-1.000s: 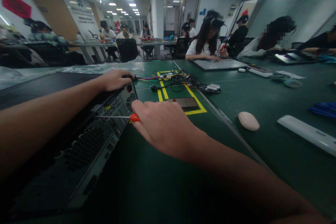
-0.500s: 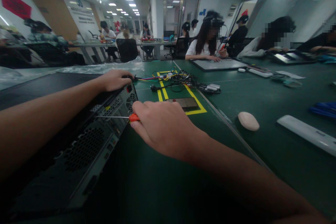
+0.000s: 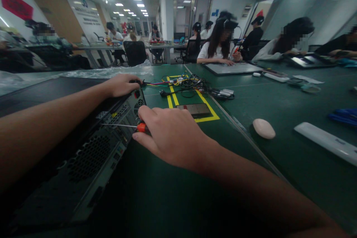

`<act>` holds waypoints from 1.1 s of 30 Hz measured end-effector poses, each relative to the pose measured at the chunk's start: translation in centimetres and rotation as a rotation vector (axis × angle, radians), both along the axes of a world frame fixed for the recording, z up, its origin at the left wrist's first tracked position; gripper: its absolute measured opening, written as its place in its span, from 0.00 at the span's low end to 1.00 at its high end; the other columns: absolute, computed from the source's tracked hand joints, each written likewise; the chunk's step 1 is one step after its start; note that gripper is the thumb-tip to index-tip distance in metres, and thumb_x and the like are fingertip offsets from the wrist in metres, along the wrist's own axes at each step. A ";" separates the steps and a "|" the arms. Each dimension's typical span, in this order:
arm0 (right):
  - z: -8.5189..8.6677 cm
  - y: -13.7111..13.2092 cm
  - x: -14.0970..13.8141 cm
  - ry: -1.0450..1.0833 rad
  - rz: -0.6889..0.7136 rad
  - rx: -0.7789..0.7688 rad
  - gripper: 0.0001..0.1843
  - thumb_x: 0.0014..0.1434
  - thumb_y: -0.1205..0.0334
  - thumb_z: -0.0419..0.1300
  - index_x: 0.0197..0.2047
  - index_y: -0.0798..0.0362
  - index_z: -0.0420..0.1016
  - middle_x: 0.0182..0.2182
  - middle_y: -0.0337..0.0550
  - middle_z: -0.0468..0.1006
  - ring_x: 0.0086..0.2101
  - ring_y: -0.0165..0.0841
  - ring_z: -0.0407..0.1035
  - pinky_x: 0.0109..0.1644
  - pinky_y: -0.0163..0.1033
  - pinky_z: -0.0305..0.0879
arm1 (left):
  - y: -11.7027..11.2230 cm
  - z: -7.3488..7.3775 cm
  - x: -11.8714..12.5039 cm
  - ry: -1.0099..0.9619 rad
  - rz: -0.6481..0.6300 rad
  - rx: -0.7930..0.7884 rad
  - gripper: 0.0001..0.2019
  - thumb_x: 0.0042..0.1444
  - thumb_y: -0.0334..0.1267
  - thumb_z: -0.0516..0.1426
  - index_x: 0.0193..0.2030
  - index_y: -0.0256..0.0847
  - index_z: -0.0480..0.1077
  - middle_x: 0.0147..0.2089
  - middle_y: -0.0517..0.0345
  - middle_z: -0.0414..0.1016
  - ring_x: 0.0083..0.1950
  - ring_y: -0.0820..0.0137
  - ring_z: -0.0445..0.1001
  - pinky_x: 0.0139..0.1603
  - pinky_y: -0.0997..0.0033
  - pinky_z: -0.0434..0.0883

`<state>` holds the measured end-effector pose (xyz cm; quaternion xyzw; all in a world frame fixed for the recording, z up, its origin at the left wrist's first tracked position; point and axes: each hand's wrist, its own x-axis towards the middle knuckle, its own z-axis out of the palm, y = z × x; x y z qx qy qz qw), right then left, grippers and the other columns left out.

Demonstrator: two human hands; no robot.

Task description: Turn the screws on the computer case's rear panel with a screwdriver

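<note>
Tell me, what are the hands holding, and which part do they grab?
The right hand holds a screwdriver by its orange handle. The left hand rests on the far corner of the computer case; whether it grips cannot be told.

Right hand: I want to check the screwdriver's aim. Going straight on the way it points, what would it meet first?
The right hand points its screwdriver left at the rear panel of the computer case. That panel comes first; the tip seems to touch it, though depth is unclear.

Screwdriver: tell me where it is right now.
Head view, left of centre: the screwdriver is gripped in the right hand, its shaft pointing left at the rear panel of the computer case, which the left hand holds.
</note>
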<state>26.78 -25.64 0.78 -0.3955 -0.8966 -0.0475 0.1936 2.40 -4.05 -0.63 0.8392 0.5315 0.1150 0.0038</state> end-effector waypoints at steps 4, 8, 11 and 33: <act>-0.2 0.1 0.3 -0.013 0.020 0.033 0.14 0.70 0.60 0.56 0.56 0.52 0.68 0.42 0.41 0.84 0.37 0.41 0.78 0.31 0.41 0.62 | -0.3 0.3 0.2 0.038 -0.004 -0.018 0.32 0.55 0.52 0.48 0.58 0.39 0.77 0.60 0.49 0.79 0.61 0.51 0.74 0.65 0.58 0.67; -0.3 0.3 0.4 -0.028 0.039 0.057 0.12 0.70 0.65 0.53 0.55 0.52 0.68 0.40 0.41 0.84 0.36 0.40 0.78 0.30 0.41 0.61 | -0.4 0.4 0.2 0.047 -0.004 -0.016 0.31 0.56 0.52 0.47 0.58 0.40 0.77 0.60 0.50 0.79 0.61 0.52 0.74 0.65 0.60 0.67; -0.2 0.3 0.4 -0.035 0.038 0.060 0.11 0.70 0.65 0.53 0.54 0.52 0.69 0.40 0.41 0.84 0.36 0.40 0.78 0.30 0.41 0.61 | -0.3 0.2 0.2 0.029 0.000 -0.008 0.30 0.55 0.51 0.48 0.57 0.41 0.78 0.60 0.50 0.79 0.61 0.52 0.74 0.65 0.60 0.67; 0.1 0.0 0.0 -0.030 -0.008 -0.016 0.14 0.73 0.54 0.53 0.43 0.53 0.76 0.40 0.44 0.84 0.39 0.43 0.79 0.33 0.44 0.66 | -0.3 0.1 0.2 0.011 -0.015 0.007 0.31 0.54 0.52 0.48 0.57 0.40 0.78 0.59 0.49 0.79 0.60 0.51 0.74 0.65 0.59 0.67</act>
